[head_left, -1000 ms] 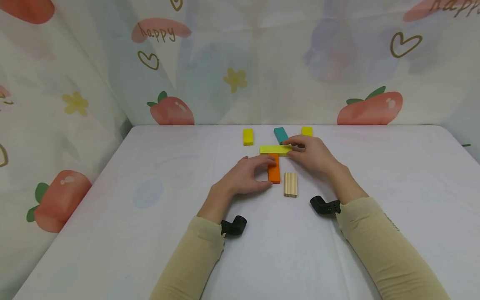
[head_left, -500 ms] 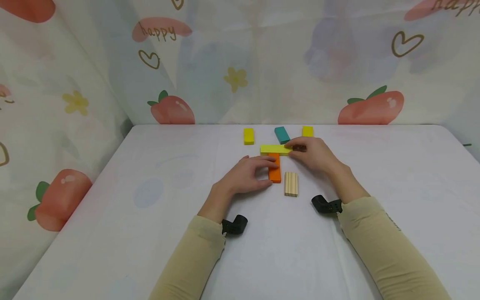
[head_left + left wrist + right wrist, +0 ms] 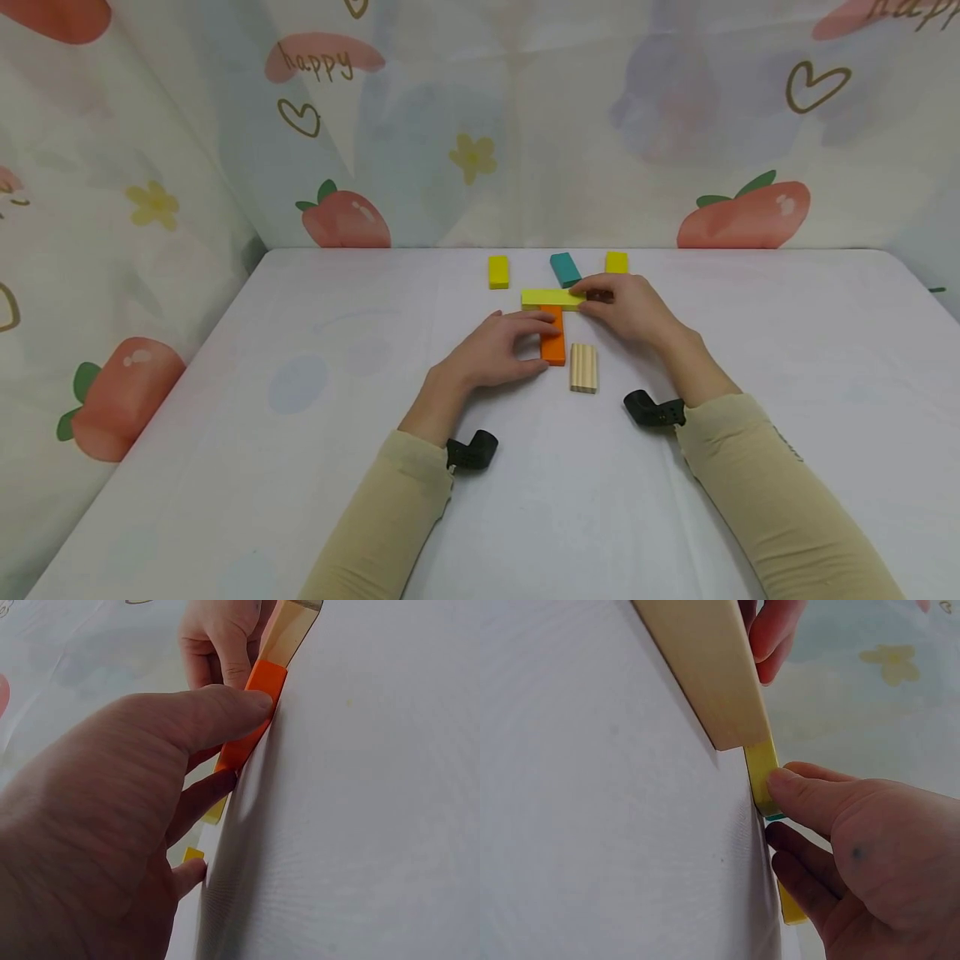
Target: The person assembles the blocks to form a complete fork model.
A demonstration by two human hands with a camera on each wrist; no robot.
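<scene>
In the head view, a long yellow-green block (image 3: 543, 299) lies crosswise, and an orange block (image 3: 553, 350) runs from its middle toward the person, like a T. My left hand (image 3: 495, 350) holds the orange block, thumb at its near end and fingers over its far part. The left wrist view shows that thumb pressed on the orange block (image 3: 264, 681). With thumb and index finger my right hand (image 3: 633, 308) pinches the right end of the yellow-green block. In the right wrist view the thumb lies on the yellow-green block (image 3: 762, 776).
A plain wooden block with grooves (image 3: 583, 368) lies just right of the orange one. Behind are a teal block (image 3: 565, 269) and two yellow blocks, one at left (image 3: 498, 272) and one at right (image 3: 617, 262). A patterned cloth (image 3: 420, 108) hangs behind the white table (image 3: 375, 500).
The orange block has slid slightly right along the yellow-green block, with the left hand on it. My right fingertips have settled a little lower onto the yellow-green block's end.
</scene>
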